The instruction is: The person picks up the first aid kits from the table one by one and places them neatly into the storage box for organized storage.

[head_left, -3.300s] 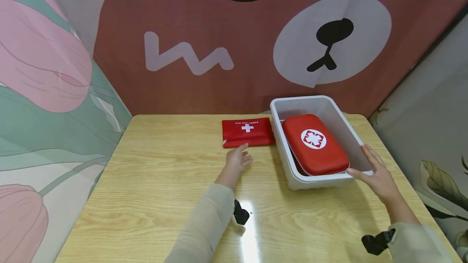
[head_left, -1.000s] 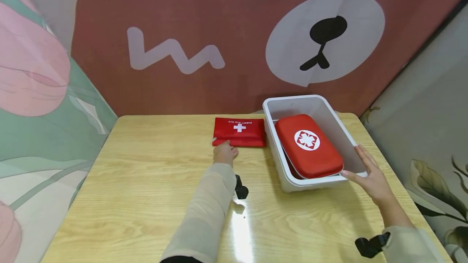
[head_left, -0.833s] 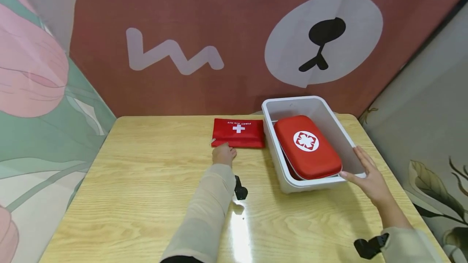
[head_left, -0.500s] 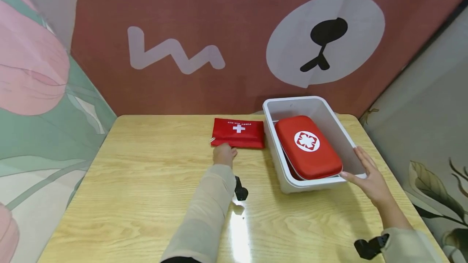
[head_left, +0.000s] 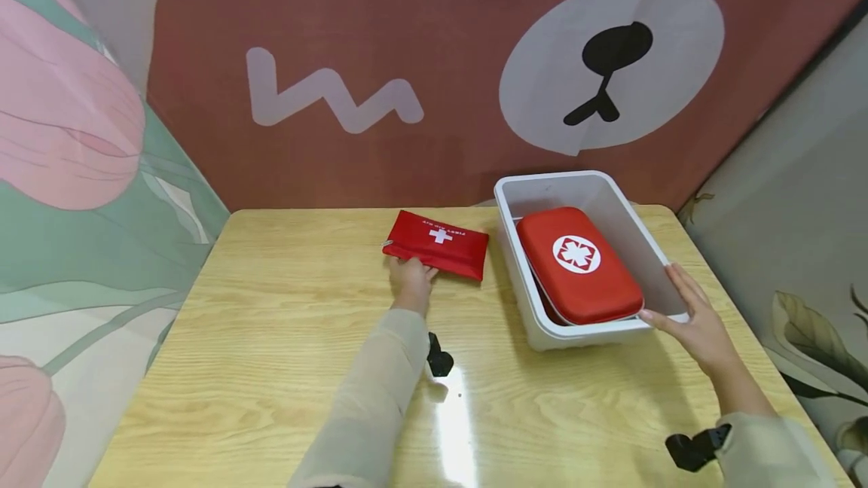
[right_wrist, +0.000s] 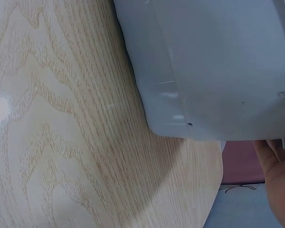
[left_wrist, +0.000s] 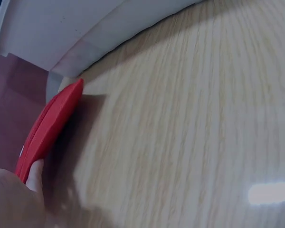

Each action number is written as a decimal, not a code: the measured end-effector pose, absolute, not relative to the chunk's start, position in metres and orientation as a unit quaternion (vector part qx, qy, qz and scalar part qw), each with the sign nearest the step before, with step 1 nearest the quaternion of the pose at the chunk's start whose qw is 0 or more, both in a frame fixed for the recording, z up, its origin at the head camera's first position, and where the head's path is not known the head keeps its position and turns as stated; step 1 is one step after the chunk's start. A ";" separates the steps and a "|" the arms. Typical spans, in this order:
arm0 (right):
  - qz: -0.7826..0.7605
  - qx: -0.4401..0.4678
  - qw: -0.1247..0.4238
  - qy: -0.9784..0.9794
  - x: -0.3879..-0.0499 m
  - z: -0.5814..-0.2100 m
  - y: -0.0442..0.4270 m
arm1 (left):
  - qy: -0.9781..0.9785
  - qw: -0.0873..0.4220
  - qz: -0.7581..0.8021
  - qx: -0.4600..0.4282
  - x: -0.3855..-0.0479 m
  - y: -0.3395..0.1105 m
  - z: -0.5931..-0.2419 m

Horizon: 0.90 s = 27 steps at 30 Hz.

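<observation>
My left hand [head_left: 411,278] pinches the front edge of a flat red zippered first aid pouch [head_left: 447,253], near its zip-pull corner. The pouch is tilted, and in the left wrist view the red pouch [left_wrist: 50,126] stands off the table with a shadow beneath it. At the right, my right hand [head_left: 697,326] grips the near right corner of a white plastic bin [head_left: 563,332], thumb at the front rim and fingers along the side rim. In the bin a red hard-shell first aid case [head_left: 590,285] lies at a slant, part of it against the left wall.
The wooden table [head_left: 271,367] carries the bin at its back right. Behind it hangs a brown printed cloth [head_left: 461,149]; patterned cloths close off both sides. A black wrist camera [head_left: 439,356] sits on the left sleeve, another black wrist camera [head_left: 695,449] on the right.
The left hand has reached the pouch, taken hold of its front edge and raised it, turning it clockwise with its left side up. The right hand stays on the bin.
</observation>
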State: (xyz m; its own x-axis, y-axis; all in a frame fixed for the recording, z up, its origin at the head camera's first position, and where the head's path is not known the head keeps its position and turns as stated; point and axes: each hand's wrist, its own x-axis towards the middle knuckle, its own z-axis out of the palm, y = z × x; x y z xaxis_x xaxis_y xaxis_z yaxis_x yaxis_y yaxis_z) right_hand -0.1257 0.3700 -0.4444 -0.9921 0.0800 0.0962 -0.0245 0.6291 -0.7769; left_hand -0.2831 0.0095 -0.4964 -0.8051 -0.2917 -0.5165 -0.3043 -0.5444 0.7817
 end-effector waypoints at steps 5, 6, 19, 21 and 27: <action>0.438 -0.017 0.059 -0.897 -0.126 -0.443 0.371 | 0.482 0.016 0.837 -0.257 -0.289 0.005 -0.499; 0.440 -0.017 0.059 -0.896 -0.126 -0.443 0.371 | 0.481 0.014 0.840 -0.251 -0.289 0.005 -0.497; 0.443 -0.019 0.058 -0.895 -0.126 -0.443 0.371 | 0.432 -0.006 0.873 -0.226 -0.286 0.002 -0.451; 0.442 -0.018 0.059 -0.895 -0.127 -0.443 0.371 | 0.433 -0.011 0.873 -0.223 -0.286 0.000 -0.446; 0.442 -0.018 0.060 -0.895 -0.126 -0.442 0.369 | 0.432 -0.025 0.877 -0.207 -0.283 -0.009 -0.433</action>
